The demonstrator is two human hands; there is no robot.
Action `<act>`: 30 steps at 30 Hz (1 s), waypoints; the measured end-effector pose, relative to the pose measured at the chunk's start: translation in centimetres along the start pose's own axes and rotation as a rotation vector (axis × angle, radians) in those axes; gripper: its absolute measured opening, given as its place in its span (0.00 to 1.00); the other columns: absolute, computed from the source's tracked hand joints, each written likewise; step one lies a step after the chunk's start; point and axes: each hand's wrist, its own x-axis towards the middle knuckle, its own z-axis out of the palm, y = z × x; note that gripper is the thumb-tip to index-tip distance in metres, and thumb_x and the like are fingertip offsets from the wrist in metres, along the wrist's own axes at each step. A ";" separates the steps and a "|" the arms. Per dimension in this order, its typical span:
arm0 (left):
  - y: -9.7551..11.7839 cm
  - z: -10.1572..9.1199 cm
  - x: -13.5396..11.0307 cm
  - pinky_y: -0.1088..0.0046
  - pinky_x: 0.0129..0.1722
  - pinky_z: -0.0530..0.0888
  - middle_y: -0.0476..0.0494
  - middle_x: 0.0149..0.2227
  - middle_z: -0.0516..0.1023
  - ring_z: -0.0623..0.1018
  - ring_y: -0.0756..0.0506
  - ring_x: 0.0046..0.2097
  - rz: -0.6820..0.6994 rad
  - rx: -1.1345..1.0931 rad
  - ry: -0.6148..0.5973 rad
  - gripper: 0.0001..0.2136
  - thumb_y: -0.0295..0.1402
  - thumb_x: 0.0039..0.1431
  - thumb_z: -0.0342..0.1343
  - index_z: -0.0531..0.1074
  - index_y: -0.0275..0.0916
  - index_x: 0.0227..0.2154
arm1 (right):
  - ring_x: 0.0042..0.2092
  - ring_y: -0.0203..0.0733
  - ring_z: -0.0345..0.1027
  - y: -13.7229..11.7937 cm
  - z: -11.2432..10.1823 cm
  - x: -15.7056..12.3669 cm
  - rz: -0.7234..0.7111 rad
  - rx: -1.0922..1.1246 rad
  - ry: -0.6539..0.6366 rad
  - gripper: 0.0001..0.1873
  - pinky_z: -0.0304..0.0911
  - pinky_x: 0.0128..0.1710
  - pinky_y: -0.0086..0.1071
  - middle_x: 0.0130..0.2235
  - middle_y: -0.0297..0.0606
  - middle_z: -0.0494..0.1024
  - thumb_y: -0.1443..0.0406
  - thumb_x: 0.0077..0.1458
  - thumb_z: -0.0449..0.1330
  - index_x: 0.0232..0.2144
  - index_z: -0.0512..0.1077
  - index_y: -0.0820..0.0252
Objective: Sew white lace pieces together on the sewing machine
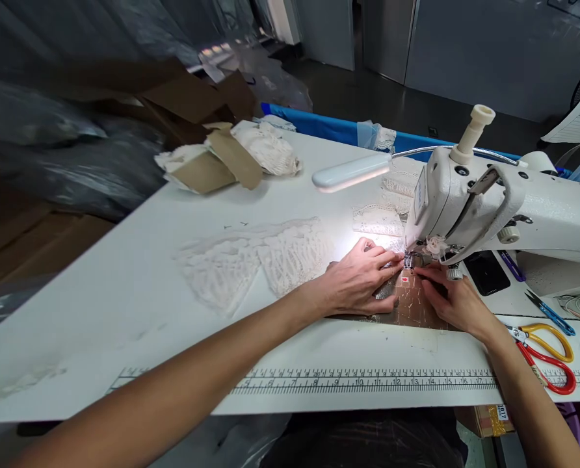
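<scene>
My left hand lies flat with fingers stretched out, pressing white lace toward the needle of a white sewing machine. My right hand rests on the other side, its fingertips pressed on a small piece of lace at the presser foot. Both hands sit on a brown taped patch of the table. The lace spreads out to the left across the white table. What lies directly under the needle is too small to make out.
A white lamp lights the needle. Lace strips lie behind it. Red and yellow scissors, blue snips and a dark phone lie at right. Cardboard and lace sit far left. A ruler strip runs along the front edge.
</scene>
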 end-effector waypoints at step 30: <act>0.0 0.7 -0.2 0.45 0.57 0.58 0.29 0.54 0.74 0.70 0.32 0.57 -0.216 -0.051 0.016 0.20 0.44 0.69 0.44 0.67 0.35 0.52 | 0.43 0.47 0.74 1.0 0.9 -0.4 0.034 0.007 0.108 0.18 0.73 0.43 0.41 0.44 0.46 0.77 0.59 0.61 0.52 0.47 0.75 0.60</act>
